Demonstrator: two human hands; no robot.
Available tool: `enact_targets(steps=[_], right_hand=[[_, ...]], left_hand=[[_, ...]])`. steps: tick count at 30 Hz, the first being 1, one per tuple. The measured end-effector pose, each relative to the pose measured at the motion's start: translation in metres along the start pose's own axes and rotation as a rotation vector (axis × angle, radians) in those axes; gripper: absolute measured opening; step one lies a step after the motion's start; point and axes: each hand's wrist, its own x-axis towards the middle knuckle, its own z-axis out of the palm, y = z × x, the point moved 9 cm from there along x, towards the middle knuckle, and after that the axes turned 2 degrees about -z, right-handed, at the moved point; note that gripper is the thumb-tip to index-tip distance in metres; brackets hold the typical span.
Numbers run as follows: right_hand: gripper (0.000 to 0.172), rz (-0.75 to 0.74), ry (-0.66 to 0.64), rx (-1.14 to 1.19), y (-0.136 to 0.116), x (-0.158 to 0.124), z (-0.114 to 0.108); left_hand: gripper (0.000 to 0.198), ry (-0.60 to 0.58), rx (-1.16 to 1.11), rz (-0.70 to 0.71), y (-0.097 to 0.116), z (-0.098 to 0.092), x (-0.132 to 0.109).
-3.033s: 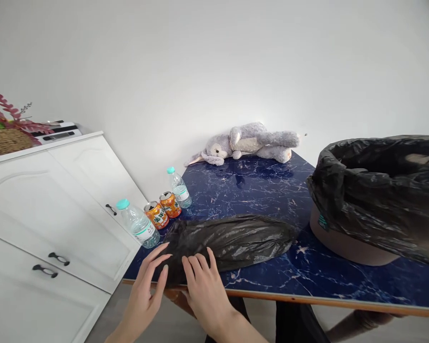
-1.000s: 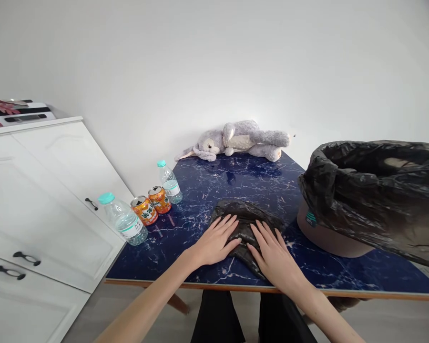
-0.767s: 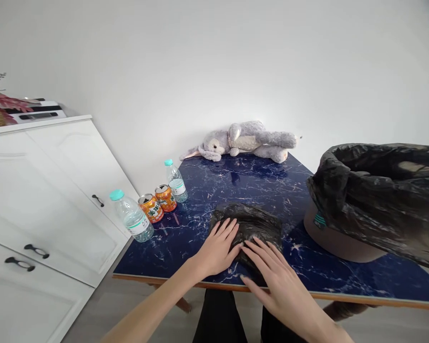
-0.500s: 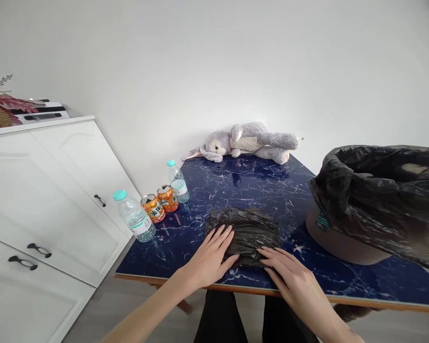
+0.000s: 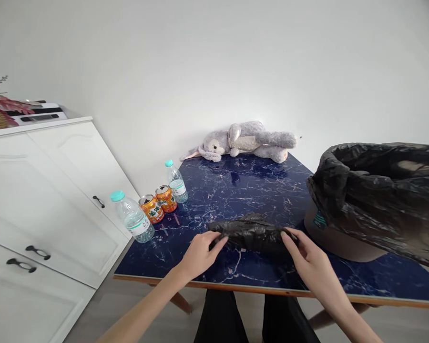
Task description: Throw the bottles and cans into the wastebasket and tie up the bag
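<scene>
Fingers are pinching tight: the left hand (image 5: 201,255) and right hand (image 5: 310,251) are gripping the bag (image 5: 252,233) by its ends, over the table (image 5: 268,193) near the bin (image 5: 339,240). It's looking like a folding step; the next turn is probably needing even pressure.

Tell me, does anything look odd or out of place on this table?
The bin stands on the table, an unusual spot for one; its black liner droops loosely down the outside. The plush toy lies on its side at the far end. I see no spill.
</scene>
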Motion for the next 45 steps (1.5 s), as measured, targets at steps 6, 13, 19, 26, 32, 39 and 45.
enact_targets(steps=[6,13,19,26,32,39,45], right_hand=[[0.042,-0.613,0.216,-0.313,-0.087,-0.034,0.007],[0.057,-0.642,-0.009,-0.593,-0.071,-0.021,0.087],[0.063,-0.53,-0.164,-0.673,-0.032,0.003,0.121],[0.063,-0.524,-0.229,-0.714,-0.026,0.015,0.125],[0.061,-0.514,-0.303,-0.706,-0.005,0.054,0.117],[0.063,-0.473,-0.227,-0.749,-0.003,0.082,0.102],[0.069,-0.466,-0.034,-0.805,-0.052,0.019,0.129]], left_hand=[[0.032,0.121,-0.111,-0.233,-0.022,0.0,0.015],[0.033,0.229,-0.063,-0.158,-0.024,0.009,0.028],[0.041,0.329,0.143,-0.125,-0.046,0.004,0.033],[0.036,0.38,-0.016,-0.098,-0.073,-0.007,0.047],[0.024,0.462,-0.206,-0.163,-0.099,-0.023,0.056],[0.015,0.463,-0.278,-0.16,-0.102,-0.022,0.052],[0.012,0.441,-0.254,-0.12,-0.098,-0.019,0.053]])
